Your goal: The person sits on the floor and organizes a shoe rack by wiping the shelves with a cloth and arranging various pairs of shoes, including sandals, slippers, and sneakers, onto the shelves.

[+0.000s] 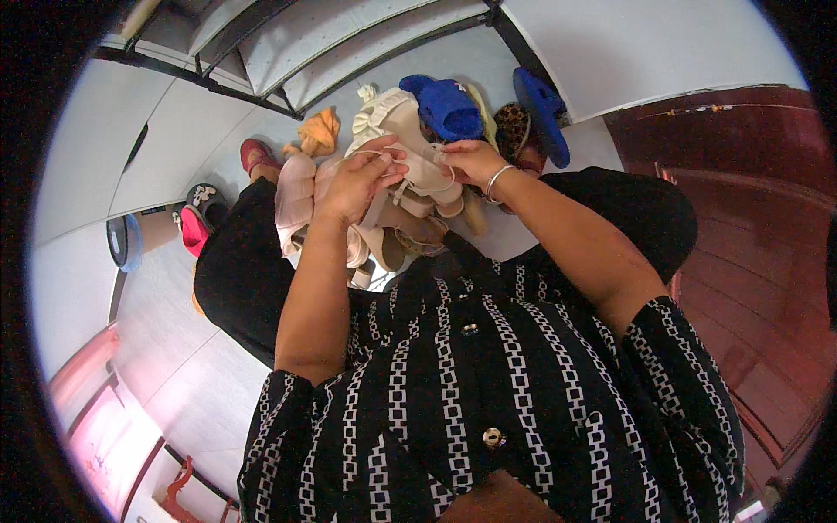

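My left hand (362,181) is closed in a pinch on a thin white strap (375,154). Opposite it, my right hand (475,164) pinches a thin strap too, and a loop of it hangs beside the fingers. Between and below both hands lies a cream-white soft item (414,144), partly covered by my fingers; its exact kind I cannot make out. Ruffled cream cloth (379,113) sits at its far side. Under my hands is a heap of light-coloured shoes (392,248), several of them half hidden by my wrists and shirt.
A pale pink padded item (296,193) and orange cloth (320,131) lie left of the heap. Blue slippers (451,111) and an upright blue one (542,118) stand beyond it. Metal-framed steps (340,39) rise ahead; a dark red door (741,227) is at right.
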`<state>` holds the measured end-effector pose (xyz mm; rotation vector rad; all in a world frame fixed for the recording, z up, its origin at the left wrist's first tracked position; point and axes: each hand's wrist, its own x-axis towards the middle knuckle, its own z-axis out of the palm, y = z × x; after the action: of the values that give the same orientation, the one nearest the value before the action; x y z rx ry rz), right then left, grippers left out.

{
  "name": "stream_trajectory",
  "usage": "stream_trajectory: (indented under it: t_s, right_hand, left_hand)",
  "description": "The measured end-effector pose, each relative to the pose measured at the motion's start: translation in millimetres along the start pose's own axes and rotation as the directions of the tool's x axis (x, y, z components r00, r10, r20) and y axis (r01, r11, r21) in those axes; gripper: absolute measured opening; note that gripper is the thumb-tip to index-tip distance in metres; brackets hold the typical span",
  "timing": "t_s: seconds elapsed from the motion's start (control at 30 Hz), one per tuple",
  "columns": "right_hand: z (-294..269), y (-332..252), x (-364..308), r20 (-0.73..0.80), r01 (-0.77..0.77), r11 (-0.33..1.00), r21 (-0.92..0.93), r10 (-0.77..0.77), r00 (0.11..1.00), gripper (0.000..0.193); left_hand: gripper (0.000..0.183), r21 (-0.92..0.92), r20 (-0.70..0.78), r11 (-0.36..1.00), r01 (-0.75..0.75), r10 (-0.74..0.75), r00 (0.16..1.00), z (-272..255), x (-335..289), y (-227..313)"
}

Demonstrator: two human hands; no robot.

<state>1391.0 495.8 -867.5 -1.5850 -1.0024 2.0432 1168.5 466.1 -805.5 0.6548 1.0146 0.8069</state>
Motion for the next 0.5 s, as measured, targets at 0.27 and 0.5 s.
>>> stream_trajectory:
  t_s: [0.27,0.5]
  right_hand:
    - [11.9,-2.0,-10.7,0.06,0.0,0.98,0.2,-0.012,0.998,0.021]
    - [12.9,5.6,-11.4,0.147,0.043,0.986,0.16,-0.067,0.987,0.018]
  left_hand:
    - [0.023,0.173,0.005,0.976,0.134,-0.137,0.991,0.5,1.0,-2.2]
    - [0.024,-0.079,0.085,0.921,0.382,-0.376,0.923,10.9,2.0,-28.8]
